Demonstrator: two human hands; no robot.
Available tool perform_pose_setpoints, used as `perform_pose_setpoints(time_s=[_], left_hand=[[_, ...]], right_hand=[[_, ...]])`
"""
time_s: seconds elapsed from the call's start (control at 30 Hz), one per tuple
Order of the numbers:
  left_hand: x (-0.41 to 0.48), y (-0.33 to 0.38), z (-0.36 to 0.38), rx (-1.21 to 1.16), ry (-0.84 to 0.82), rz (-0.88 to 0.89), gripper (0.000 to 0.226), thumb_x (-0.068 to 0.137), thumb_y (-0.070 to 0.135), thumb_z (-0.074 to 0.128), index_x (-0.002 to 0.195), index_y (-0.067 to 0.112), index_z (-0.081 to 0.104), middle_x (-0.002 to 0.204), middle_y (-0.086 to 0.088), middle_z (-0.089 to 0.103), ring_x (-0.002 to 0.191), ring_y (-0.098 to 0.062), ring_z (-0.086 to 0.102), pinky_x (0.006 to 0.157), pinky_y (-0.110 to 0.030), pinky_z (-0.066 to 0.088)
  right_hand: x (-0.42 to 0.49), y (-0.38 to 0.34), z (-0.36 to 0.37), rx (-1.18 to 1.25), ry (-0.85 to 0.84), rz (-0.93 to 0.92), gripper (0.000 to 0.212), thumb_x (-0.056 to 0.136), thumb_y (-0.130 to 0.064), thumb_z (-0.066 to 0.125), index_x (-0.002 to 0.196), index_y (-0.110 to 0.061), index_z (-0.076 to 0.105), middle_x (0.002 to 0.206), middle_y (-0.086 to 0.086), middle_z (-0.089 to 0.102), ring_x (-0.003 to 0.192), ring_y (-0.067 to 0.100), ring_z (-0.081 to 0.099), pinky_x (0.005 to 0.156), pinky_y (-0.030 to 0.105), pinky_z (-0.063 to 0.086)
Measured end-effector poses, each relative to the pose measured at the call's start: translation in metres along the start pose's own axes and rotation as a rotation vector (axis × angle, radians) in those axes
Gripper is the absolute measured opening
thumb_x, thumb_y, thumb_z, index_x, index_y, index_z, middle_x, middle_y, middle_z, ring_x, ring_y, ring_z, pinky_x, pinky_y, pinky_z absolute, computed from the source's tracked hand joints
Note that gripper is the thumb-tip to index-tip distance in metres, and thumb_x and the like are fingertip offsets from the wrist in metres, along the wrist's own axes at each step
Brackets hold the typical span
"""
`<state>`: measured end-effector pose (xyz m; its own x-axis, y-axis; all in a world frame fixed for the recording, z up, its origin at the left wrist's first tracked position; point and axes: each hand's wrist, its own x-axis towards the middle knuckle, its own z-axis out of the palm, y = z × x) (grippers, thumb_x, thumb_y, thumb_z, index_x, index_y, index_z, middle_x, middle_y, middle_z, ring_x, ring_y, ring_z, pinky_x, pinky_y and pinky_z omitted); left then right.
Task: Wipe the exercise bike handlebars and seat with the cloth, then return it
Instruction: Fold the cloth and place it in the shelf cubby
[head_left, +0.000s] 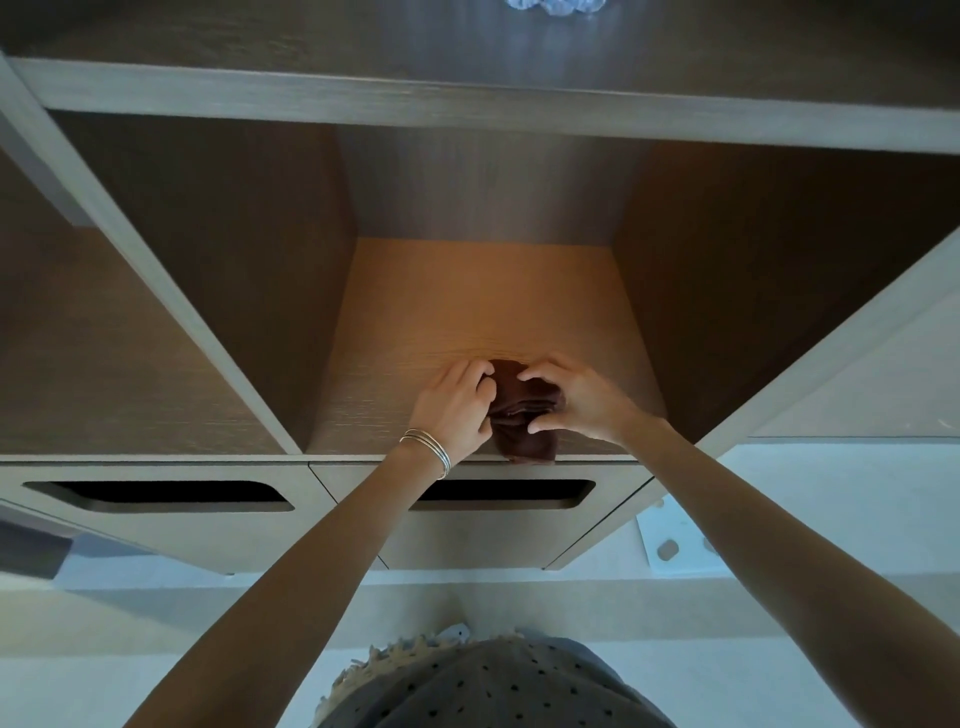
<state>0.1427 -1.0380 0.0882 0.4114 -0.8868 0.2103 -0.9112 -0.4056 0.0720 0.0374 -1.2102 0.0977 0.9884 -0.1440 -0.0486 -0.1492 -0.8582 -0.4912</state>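
Observation:
A dark brown cloth (524, 421), bunched and folded, lies on the floor of a wooden shelf compartment (467, 312) near its front edge. My left hand (457, 405), with thin bracelets at the wrist, grips the cloth's left side with curled fingers. My right hand (571, 397) holds the cloth from the right, fingers on top and thumb underneath at the front. The exercise bike is not in view.
The compartment sits between slanted dividers (218, 332), with other open cubbies left and right. Two drawer fronts with cut-out slots (156, 496) run below the shelf. A pale floor lies beneath, and a light object (558, 5) rests on the shelf top.

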Motion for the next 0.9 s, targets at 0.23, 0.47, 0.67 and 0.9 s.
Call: perform_pose_setpoints(time_s=[0.23,0.47,0.67,0.9], left_hand=[[0.018,-0.014,-0.012,-0.017,-0.025,-0.057,0.025,0.083,0.020,0.054,0.105,0.011,0.059,0.113,-0.001,0.058,0.103,-0.020,0.054,0.071,-0.028,0.044],[0.024,-0.023,-0.028,-0.211,0.010,-0.193,0.022,0.090,0.025,0.051,0.110,0.015,0.051,0.103,-0.004,0.063,0.088,-0.025,0.058,0.064,-0.028,0.033],[0.028,-0.025,-0.026,-0.199,-0.125,-0.158,0.052,0.080,0.038,0.066,0.124,0.018,0.048,0.118,-0.006,0.060,0.104,-0.029,0.058,0.084,-0.037,0.045],[0.042,-0.053,-0.031,-0.566,-0.312,-0.252,0.029,0.081,0.015,0.063,0.110,0.013,0.062,0.105,-0.009,0.066,0.096,-0.028,0.060,0.082,-0.031,0.046]], right_hand=[[0.011,-0.017,0.021,-0.126,0.141,0.106,0.059,0.074,-0.034,0.075,0.123,-0.013,0.049,0.127,0.004,0.047,0.107,0.024,0.053,0.085,0.042,0.051],[0.030,-0.025,-0.017,-0.070,0.030,0.080,0.025,0.089,-0.023,0.061,0.110,-0.011,0.065,0.099,0.009,0.070,0.087,0.024,0.062,0.077,0.029,0.045],[0.043,-0.033,-0.039,-0.038,0.022,0.049,0.023,0.084,-0.025,0.068,0.103,-0.012,0.069,0.088,0.006,0.070,0.077,0.018,0.060,0.067,0.019,0.038],[0.040,-0.030,-0.032,0.100,-0.188,0.091,0.038,0.069,-0.025,0.080,0.101,-0.011,0.065,0.093,0.003,0.068,0.082,0.015,0.060,0.070,0.019,0.043]])
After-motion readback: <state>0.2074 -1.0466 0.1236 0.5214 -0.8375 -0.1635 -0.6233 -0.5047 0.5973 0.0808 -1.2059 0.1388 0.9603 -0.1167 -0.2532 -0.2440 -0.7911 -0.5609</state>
